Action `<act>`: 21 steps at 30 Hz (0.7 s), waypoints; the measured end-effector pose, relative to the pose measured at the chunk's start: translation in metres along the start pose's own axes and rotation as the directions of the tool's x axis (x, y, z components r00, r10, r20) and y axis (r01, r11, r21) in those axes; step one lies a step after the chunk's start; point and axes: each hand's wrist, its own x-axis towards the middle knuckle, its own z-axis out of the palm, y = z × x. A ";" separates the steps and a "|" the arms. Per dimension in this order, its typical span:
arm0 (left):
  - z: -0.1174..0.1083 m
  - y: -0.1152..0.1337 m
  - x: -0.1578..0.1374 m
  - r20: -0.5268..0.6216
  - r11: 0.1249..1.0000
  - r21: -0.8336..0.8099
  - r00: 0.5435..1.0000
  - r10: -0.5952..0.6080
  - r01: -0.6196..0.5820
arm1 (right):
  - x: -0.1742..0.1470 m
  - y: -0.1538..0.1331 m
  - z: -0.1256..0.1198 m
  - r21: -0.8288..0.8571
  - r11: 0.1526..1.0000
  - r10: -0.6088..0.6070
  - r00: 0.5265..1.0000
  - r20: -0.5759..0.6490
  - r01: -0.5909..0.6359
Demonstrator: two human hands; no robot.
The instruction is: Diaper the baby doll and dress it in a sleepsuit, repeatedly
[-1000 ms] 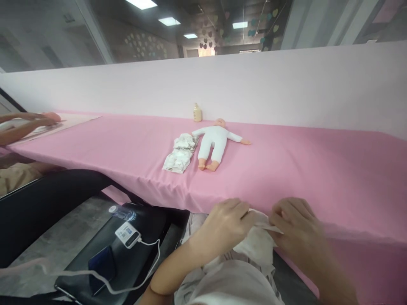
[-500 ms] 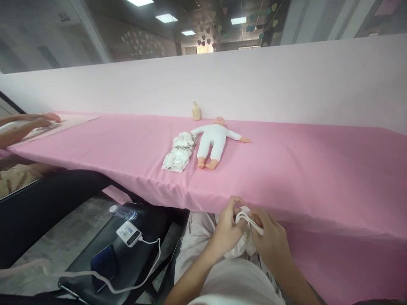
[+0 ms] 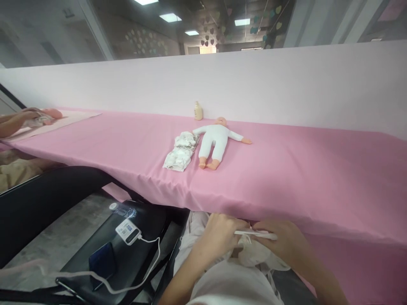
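Our left hand (image 3: 223, 232) and right hand (image 3: 284, 239) pinch the edge of a white cloth (image 3: 259, 254) between them, low over our lap (image 3: 193, 237), just in front of the pink tablecloth (image 3: 302, 169). On it we see a doll (image 3: 214, 137) in white lying on its back, a folded white bundle (image 3: 181, 152) just beside it, and a yellowish bottle (image 3: 198, 111) near the wall (image 3: 286, 84).

Apparent childcare training room: dolls (image 3: 215, 139)

Black seat (image 3: 133, 260): clear bottle (image 3: 123, 210) lying on its side; white device (image 3: 128, 231) with white cable (image 3: 158, 253) connected; dark phone (image 3: 102, 259), cable crossing it. Beyond the glass: lit ceiling panels (image 3: 171, 17), hanging heart shapes (image 3: 207, 43).
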 end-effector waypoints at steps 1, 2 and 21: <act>-0.002 0.001 -0.001 0.007 1.000 0.025 1.000 0.006 -0.006 | 0.000 0.000 0.001 -0.011 1.000 0.010 1.000 -0.010 -0.011; -0.004 0.003 -0.001 0.002 0.999 0.038 1.000 0.002 -0.002 | -0.001 0.000 0.004 -0.020 1.000 0.010 0.999 -0.035 -0.010; 0.007 0.004 0.000 -0.043 0.990 0.111 0.996 -0.080 0.085 | -0.010 -0.013 0.040 0.004 0.996 0.085 0.968 -0.235 -0.086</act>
